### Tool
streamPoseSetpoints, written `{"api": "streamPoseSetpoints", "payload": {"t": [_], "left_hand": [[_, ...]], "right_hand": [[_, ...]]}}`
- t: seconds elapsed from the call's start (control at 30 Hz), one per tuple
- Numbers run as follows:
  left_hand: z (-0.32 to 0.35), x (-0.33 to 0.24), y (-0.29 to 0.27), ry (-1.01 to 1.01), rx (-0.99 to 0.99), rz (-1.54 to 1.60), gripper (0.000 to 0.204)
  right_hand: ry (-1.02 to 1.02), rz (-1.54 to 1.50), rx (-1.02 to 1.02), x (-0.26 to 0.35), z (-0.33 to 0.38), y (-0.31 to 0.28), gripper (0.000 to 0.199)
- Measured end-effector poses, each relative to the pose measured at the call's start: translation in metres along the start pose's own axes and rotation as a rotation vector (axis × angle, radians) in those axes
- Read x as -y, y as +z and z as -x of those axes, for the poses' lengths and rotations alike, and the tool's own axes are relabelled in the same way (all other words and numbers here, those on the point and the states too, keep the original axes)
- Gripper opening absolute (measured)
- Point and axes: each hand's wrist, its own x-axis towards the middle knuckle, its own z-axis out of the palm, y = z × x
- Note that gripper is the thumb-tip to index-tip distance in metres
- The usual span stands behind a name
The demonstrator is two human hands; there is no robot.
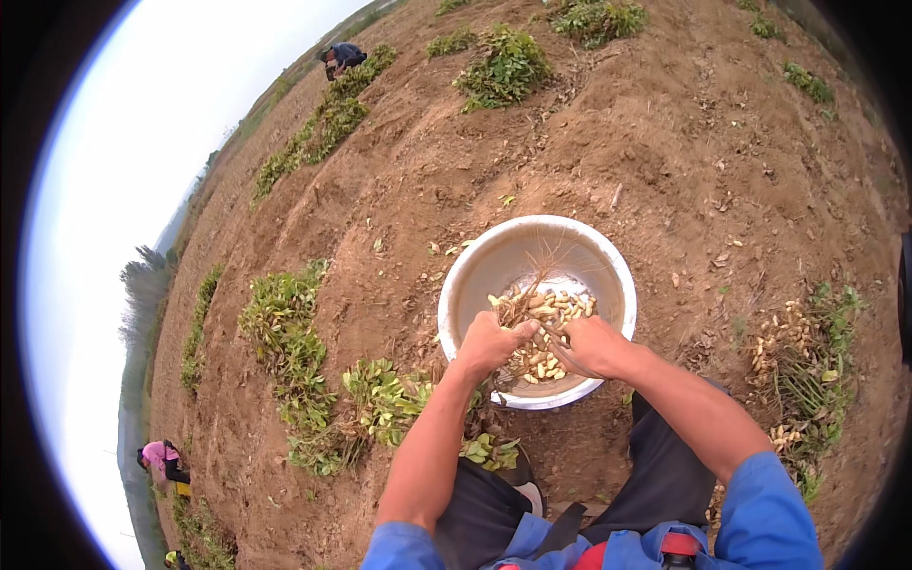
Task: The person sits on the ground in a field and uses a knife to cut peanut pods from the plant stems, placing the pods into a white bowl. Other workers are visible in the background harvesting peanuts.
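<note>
Peanuts in pale tan, knobbly shells (pixel 543 366) are lying heaped in the bottom of a wide, round, pale basin with a white rim (pixel 494 266), which is sitting on brown, crumbly soil (pixel 418 218) in front of the person. The left hand (pixel 492 342) is clutching an uprooted peanut plant with thin, wiry brown roots (pixel 543 266), and those roots are fanning out over the basin's far side. The right hand (pixel 594 347) is working close beside it, its fingers curling in among the pods; what exactly they are pinching I cannot tell. Blue sleeves (pixel 774 503) are bunching above both elbows. Off to the right, a loose heap of green-stemmed peanut plants (pixel 812 385) is lying with its pods showing, and to the left a row of yellowish-green leafy plants (pixel 285 328) is stretching over the soil. Farther off, a person in dark clothing (pixel 345 57) is crouching, and another in a pink top (pixel 160 456) is bending low.
</note>
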Motion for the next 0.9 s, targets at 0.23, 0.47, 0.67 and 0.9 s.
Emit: {"api": "streamPoseSetpoints", "payload": {"t": [0.23, 0.47, 0.67, 0.9], "left_hand": [[0.003, -0.018, 0.012, -0.293, -0.064, -0.761, 0.055], [0.016, -0.025, 0.02, -0.148, 0.14, -1.149, 0.049], [0.012, 0.002, 0.031, -0.005, 0.089, -1.245, 0.038], [-0.007, 0.007, 0.018, -0.031, 0.115, -0.45, 0.051]], "right_hand": [[-0.046, 0.495, -0.047, -0.007, -0.008, -0.005, 0.019], [-0.222, 0.857, 0.131, -0.003, -0.015, -0.012, 0.017], [-0.161, 0.845, 0.22, -0.003, -0.025, -0.012, 0.021], [0.437, -0.825, 0.373, -0.027, -0.018, 0.013, 0.042]]}}
